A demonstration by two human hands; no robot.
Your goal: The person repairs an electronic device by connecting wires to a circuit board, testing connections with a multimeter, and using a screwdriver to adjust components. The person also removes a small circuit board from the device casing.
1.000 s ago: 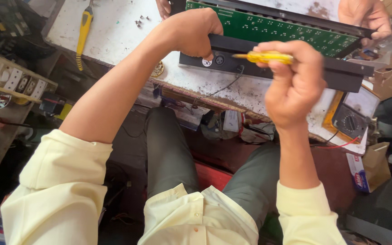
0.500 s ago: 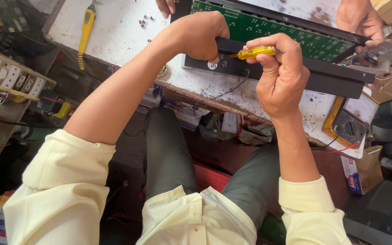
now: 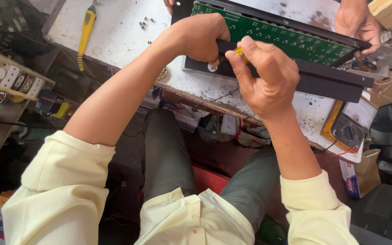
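Observation:
A long black chassis (image 3: 327,80) carrying a green circuit board (image 3: 291,40) lies on a worn white workbench (image 3: 114,31). My left hand (image 3: 203,37) grips the chassis's near left end. My right hand (image 3: 264,77) is closed round a yellow-handled screwdriver (image 3: 238,51), whose tip points at the chassis's front face beside my left hand; most of the tool is hidden by my fingers. Another person's hand (image 3: 357,22) holds the far right end of the chassis, and fingertips of another hand (image 3: 169,4) show at the top edge.
A yellow-handled tool (image 3: 86,31) and several small screws (image 3: 147,22) lie on the bench's left part. A multimeter (image 3: 348,129) rests at the bench's right near corner. A socket board (image 3: 10,79) and clutter stand at the left, cardboard boxes at the right.
My right hand has moved up and left, bringing the screwdriver from over the chassis's middle to its front face beside my left hand. The left hand has kept its grip.

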